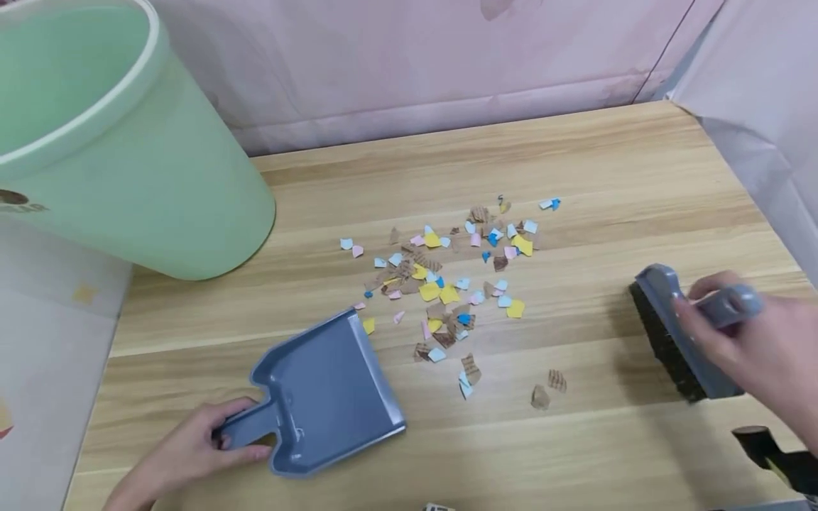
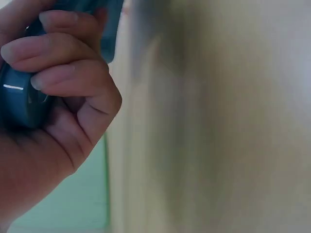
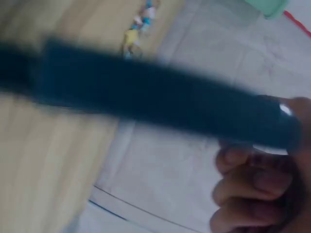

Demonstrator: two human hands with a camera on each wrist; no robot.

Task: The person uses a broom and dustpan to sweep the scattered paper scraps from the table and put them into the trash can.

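A grey-blue dustpan (image 1: 326, 394) lies flat on the wooden table (image 1: 607, 170), its mouth facing the scraps. My left hand (image 1: 198, 447) grips its handle (image 2: 19, 97) at the near left, fingers (image 2: 58, 53) curled round it. Several small paper scraps (image 1: 450, 280) in yellow, pink, blue and brown are scattered across the table's middle. My right hand (image 1: 754, 341) grips the handle of a grey hand brush (image 1: 684, 333) with dark bristles, right of the scraps. The brush (image 3: 160, 97) shows as a blurred dark bar in the right wrist view, with fingers (image 3: 252, 194) below it.
A large pale green bin (image 1: 108, 135) stands at the table's far left corner. Pink sheeting (image 1: 415, 64) covers the wall behind and a pale sheet (image 1: 767, 92) hangs to the right. A dark object (image 1: 760, 443) sits at the table's near right edge.
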